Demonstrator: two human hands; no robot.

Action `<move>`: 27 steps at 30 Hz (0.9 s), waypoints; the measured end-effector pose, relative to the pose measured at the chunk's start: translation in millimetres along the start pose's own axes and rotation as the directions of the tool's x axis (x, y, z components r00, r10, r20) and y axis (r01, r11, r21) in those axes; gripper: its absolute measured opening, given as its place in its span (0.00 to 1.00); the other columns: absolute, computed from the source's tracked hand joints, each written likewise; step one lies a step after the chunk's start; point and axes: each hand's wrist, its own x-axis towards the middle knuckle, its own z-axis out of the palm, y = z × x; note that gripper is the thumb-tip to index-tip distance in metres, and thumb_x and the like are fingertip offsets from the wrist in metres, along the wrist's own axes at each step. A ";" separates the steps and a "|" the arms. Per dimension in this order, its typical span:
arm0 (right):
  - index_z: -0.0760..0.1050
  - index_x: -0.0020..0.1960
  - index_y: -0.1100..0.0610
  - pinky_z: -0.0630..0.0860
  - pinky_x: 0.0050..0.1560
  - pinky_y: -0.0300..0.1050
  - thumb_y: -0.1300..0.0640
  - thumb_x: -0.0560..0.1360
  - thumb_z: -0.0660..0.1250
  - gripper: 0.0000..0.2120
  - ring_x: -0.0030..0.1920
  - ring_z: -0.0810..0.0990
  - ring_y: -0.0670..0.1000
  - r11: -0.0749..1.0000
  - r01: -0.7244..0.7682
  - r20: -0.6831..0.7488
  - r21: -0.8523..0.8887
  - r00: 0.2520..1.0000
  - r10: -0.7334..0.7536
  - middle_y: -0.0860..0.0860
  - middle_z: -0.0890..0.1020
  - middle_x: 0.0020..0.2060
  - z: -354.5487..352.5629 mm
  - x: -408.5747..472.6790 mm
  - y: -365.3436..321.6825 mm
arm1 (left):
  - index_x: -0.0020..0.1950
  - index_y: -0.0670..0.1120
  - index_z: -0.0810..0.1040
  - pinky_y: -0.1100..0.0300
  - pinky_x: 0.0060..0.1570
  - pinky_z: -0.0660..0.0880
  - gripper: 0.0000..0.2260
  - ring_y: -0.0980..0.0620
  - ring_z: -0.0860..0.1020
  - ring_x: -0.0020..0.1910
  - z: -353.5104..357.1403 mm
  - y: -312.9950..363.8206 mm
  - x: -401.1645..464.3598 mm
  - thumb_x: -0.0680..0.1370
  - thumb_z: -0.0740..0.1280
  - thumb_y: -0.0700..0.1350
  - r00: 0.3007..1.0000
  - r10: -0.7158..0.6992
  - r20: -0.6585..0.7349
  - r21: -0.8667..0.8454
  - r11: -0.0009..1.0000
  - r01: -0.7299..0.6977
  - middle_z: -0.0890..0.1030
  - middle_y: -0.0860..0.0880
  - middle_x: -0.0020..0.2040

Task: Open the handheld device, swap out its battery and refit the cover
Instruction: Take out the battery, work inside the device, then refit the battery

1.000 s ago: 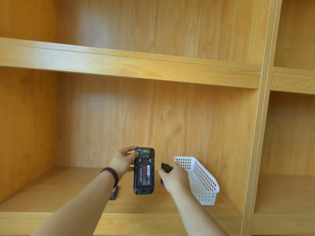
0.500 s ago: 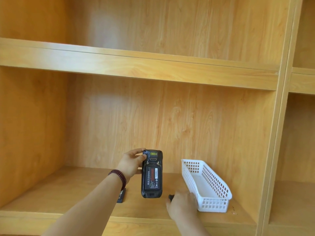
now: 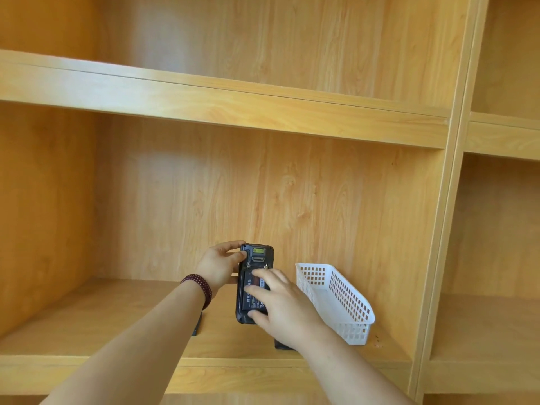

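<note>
My left hand (image 3: pixel 217 267) grips the black handheld device (image 3: pixel 257 254) by its upper left edge and holds it upright above the shelf, back facing me. The cover is off and the battery (image 3: pixel 248 301) shows in its bay. My right hand (image 3: pixel 282 306) lies over the battery, with the thumb at its lower end and the fingertips across its face and upper end, pinching it. A black piece, the cover (image 3: pixel 282 345), lies on the shelf, mostly hidden under my right wrist. Another flat black item (image 3: pixel 197 325) lies on the shelf behind my left forearm.
A white slotted plastic basket (image 3: pixel 336 298) stands on the wooden shelf board (image 3: pixel 102 317) just right of my right hand. The shelf's back wall is close behind the device, and an upright post (image 3: pixel 438 258) bounds the bay on the right.
My right hand lowered the black cover to the shelf, left it there, and rose to the battery in the device. My left hand kept holding the device.
</note>
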 end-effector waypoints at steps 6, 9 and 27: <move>0.81 0.57 0.51 0.84 0.44 0.48 0.50 0.66 0.75 0.20 0.61 0.79 0.53 0.984 0.066 -0.007 -0.164 0.998 -0.068 0.51 0.80 0.60 10.2 1.9 2.7 | 0.62 0.44 0.77 0.49 0.41 0.82 0.12 0.45 0.79 0.42 -3.1 -0.4 -5.0 0.79 0.65 0.38 1.000 -0.004 -0.005 0.022 1.000 0.004 0.83 0.38 0.49; 0.83 0.54 0.52 0.84 0.38 0.45 0.51 0.61 0.78 0.22 0.59 0.81 0.52 0.978 0.055 -0.008 -0.199 0.998 -0.058 0.52 0.82 0.58 12.5 0.7 -1.7 | 0.63 0.44 0.77 0.50 0.41 0.82 0.12 0.45 0.80 0.42 -4.8 -1.2 -5.4 0.79 0.65 0.38 1.000 0.001 -0.004 0.038 0.999 -0.001 0.84 0.37 0.51; 0.84 0.55 0.52 0.82 0.29 0.41 0.47 0.58 0.76 0.26 0.56 0.84 0.50 0.933 0.144 -0.032 -0.329 0.986 -0.163 0.52 0.85 0.56 21.3 5.2 8.8 | 0.63 0.43 0.76 0.51 0.40 0.82 0.12 0.47 0.82 0.40 0.5 -2.1 -2.6 0.80 0.64 0.38 1.000 -0.010 0.003 0.016 1.000 0.010 0.84 0.41 0.47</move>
